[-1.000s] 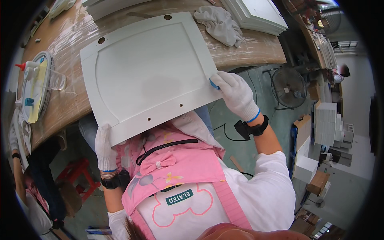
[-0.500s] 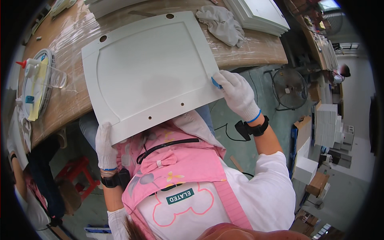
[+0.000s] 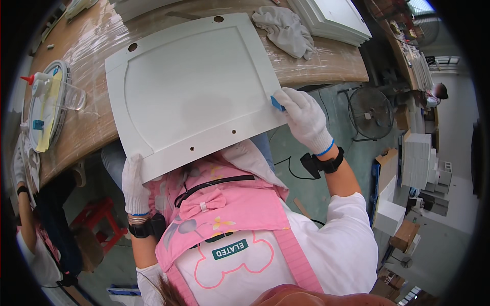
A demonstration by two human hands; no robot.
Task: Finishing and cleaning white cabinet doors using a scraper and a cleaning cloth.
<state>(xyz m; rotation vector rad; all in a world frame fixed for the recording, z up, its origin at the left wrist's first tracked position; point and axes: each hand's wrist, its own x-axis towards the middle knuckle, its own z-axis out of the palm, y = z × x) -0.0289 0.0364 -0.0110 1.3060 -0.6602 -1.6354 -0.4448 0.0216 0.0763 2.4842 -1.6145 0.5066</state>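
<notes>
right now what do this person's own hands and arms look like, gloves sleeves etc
The left hand and right hand wear white knit gloves with blue edging at the cuffs. Each wrist has a black strap with a black boxy unit; thin brownish bands also circle the left wrist. The sleeves are white.

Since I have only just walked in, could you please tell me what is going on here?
A person's white-gloved left hand holds the near left corner of a white panel, which reaches from over the table toward the lap. The gloved right hand holds a small blue piece at the panel's right edge. A crumpled pale cloth lies beyond the panel.
</notes>
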